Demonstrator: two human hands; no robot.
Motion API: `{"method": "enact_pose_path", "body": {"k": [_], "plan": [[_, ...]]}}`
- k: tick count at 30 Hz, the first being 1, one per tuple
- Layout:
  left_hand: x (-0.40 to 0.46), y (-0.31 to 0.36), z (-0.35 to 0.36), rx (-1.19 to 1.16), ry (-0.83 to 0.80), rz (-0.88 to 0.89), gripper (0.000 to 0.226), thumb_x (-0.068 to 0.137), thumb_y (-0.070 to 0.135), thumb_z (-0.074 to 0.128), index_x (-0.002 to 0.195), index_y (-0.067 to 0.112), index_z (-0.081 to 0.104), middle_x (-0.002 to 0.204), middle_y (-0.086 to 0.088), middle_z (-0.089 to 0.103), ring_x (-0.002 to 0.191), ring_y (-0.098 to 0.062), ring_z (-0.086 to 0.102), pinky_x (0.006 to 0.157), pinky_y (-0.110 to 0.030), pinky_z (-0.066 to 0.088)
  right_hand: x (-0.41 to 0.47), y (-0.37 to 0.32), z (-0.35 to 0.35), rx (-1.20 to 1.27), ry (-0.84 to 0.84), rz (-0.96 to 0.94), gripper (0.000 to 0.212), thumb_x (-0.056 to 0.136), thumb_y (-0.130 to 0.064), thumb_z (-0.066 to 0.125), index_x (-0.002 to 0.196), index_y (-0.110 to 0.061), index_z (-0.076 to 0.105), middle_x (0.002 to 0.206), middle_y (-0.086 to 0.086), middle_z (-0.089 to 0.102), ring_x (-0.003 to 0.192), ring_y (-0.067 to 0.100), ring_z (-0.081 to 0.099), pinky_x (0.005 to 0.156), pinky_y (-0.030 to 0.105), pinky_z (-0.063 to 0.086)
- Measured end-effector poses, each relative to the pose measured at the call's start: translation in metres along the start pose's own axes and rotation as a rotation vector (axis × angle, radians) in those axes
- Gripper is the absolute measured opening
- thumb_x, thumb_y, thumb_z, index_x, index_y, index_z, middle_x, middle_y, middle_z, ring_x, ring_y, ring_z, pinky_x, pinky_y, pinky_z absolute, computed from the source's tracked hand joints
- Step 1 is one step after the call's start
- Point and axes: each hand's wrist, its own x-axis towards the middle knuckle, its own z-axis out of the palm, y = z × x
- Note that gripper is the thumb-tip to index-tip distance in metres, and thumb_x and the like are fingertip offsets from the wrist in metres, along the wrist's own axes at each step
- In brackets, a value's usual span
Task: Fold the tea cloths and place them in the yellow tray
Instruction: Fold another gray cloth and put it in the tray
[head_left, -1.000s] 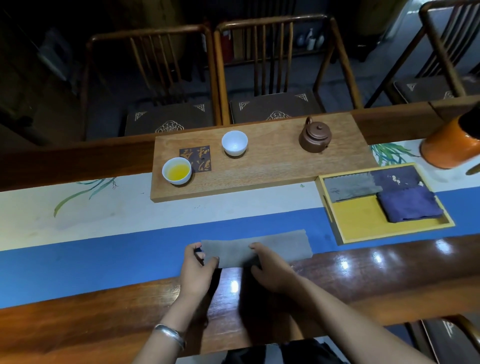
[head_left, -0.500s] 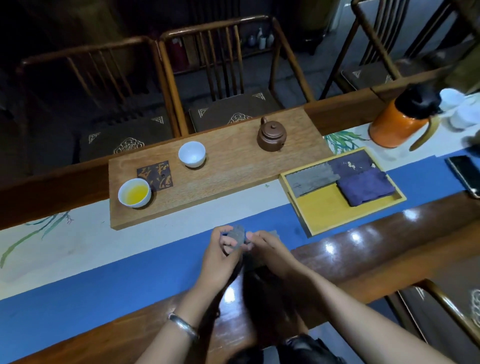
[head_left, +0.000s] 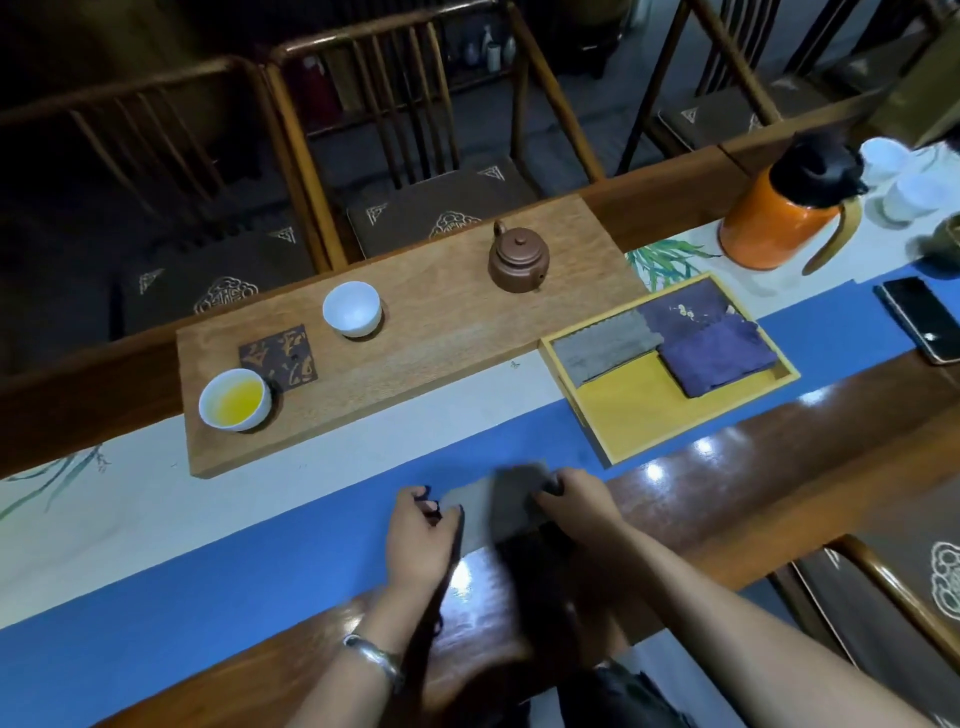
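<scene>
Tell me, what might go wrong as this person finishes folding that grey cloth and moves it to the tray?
The grey cloth lies half on the glossy wood edge, so it might slide while both hands pinch its ends. The yellow tray already holds folded cloths, leaving only its near part bare. A reach toward it passes near the full cup.

Grey tea cloth (head_left: 498, 501) is motion-blurred; phone (head_left: 922, 319) cropped.

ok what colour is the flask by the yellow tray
Orange body with a black top, on the flask in the head view.
</scene>
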Motion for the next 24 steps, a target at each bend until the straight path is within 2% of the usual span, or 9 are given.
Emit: {"method": "enact_pose_path", "body": {"k": [2,4,7,11,13,16,19,22,24], "plan": [[0.003,-0.004,0.004,0.035,-0.054,-0.075,0.039,0.084,0.030,0.070,0.110,0.008,0.050,0.095,-0.005,0.063,0.094,-0.025,0.061,0.079,-0.030,0.044,0.005,0.004,0.004,-0.024,0.000,0.042,0.044,0.082,-0.026,0.061,0.055,-0.019,0.028,0.054,-0.001,0.034,0.062,0.023,0.043,0.047,0.031,0.022],[0.004,-0.006,0.011,0.102,-0.109,-0.073,0.036,0.083,0.036,0.070,0.099,0.009,0.053,0.085,-0.003,0.063,0.086,-0.024,0.061,0.069,-0.029,0.040,0.008,0.005,0.007,-0.019,0.003,0.085,0.045,0.080,-0.031,0.065,0.055,-0.019,0.030,0.054,-0.001,0.035,0.058,0.022,0.042,0.047,0.030,0.023],[0.008,-0.007,0.021,0.106,-0.076,-0.048,0.032,0.084,0.029,0.071,0.098,0.006,0.054,0.086,-0.004,0.058,0.080,-0.022,0.054,0.064,-0.028,0.034,0.009,0.005,0.011,-0.040,0.020,0.113,0.034,0.080,-0.039,0.066,0.071,-0.016,0.042,0.065,-0.001,0.045,0.068,0.023,0.048,0.053,0.031,0.029],[0.009,-0.005,0.021,-0.074,-0.142,-0.034,0.021,0.082,0.015,0.072,0.094,-0.001,0.064,0.090,-0.015,0.069,0.084,-0.028,0.064,0.073,-0.038,0.049,0.003,0.006,0.009,-0.054,0.035,0.132,0.037,0.084,-0.040,0.064,0.088,-0.008,0.047,0.089,0.014,0.059,0.088,0.031,0.060,0.066,0.032,0.037],[0.005,-0.002,0.016,-0.207,-0.230,-0.031,0.022,0.084,0.007,0.070,0.099,-0.007,0.064,0.099,-0.023,0.070,0.091,-0.035,0.067,0.084,-0.047,0.052,-0.003,0.007,0.006,0.000,0.045,0.135,0.035,0.085,-0.038,0.063,0.088,-0.007,0.048,0.089,0.013,0.061,0.088,0.031,0.059,0.070,0.034,0.039],[-0.002,0.006,0.009,-0.382,-0.333,0.003,0.016,0.087,-0.003,0.062,0.102,-0.008,0.062,0.103,-0.024,0.069,0.091,-0.032,0.065,0.088,-0.045,0.052,-0.014,0.008,0.004,0.284,-0.029,0.178,0.029,0.086,-0.033,0.062,0.080,-0.010,0.046,0.071,0.005,0.053,0.073,0.025,0.053,0.072,0.033,0.040],[-0.009,0.017,0.003,-0.520,-0.433,0.084,0.013,0.087,-0.005,0.060,0.098,-0.001,0.065,0.095,-0.016,0.070,0.087,-0.026,0.065,0.083,-0.035,0.052,-0.024,0.009,-0.002,0.773,-0.178,0.323,0.032,0.086,-0.035,0.062,0.098,-0.006,0.055,0.081,0.008,0.057,0.073,0.022,0.060,0.070,0.035,0.052],[-0.013,0.030,-0.002,-0.605,-0.532,0.064,0.035,0.080,0.010,0.067,0.112,-0.001,0.062,0.105,-0.018,0.071,0.092,-0.027,0.067,0.085,-0.034,0.053,-0.031,0.015,-0.013,0.901,-0.180,0.320,0.037,0.079,-0.043,0.065,0.099,-0.012,0.068,0.082,0.000,0.070,0.076,0.019,0.070,0.067,0.029,0.053],[-0.013,0.038,-0.001,-0.578,-0.555,0.073,0.030,0.085,0.008,0.067,0.114,0.001,0.060,0.107,-0.017,0.071,0.092,-0.026,0.068,0.083,-0.033,0.054,-0.036,0.018,-0.023,0.991,-0.120,0.303,0.025,0.079,-0.034,0.068,0.091,-0.013,0.072,0.084,0.005,0.075,0.081,0.023,0.073,0.070,0.031,0.055]]}}
